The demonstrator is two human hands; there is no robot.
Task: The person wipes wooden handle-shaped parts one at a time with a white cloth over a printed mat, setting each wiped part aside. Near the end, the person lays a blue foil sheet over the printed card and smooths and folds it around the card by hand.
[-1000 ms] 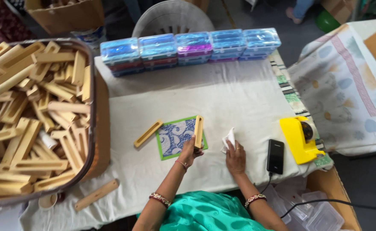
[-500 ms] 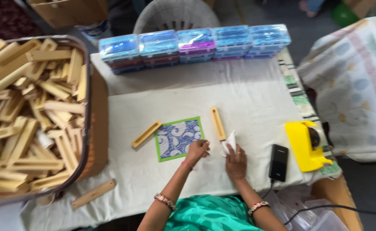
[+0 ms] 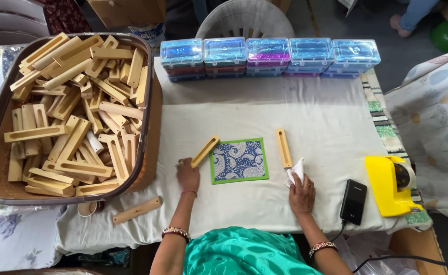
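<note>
Far left: basket (image 3: 152, 117) heaped with slotted wooden blocks; one loose block (image 3: 137, 211) lies on the cloth below it. Left hand (image 3: 188, 174) rests on the white tablecloth (image 3: 326, 127), fingers curled, touching the lower end of a tilted wooden block (image 3: 205, 151); cannot tell if it grips. Just right of that block: blue patterned card (image 3: 239, 160) with green border, flat, between the hands. Second wooden block (image 3: 283, 147) lies just beside the card's right edge. Right hand (image 3: 301, 194) closed on a white cloth (image 3: 295, 170) touching that block's lower end. Further right: black phone (image 3: 353, 201), yellow tape dispenser (image 3: 389, 186).
</note>
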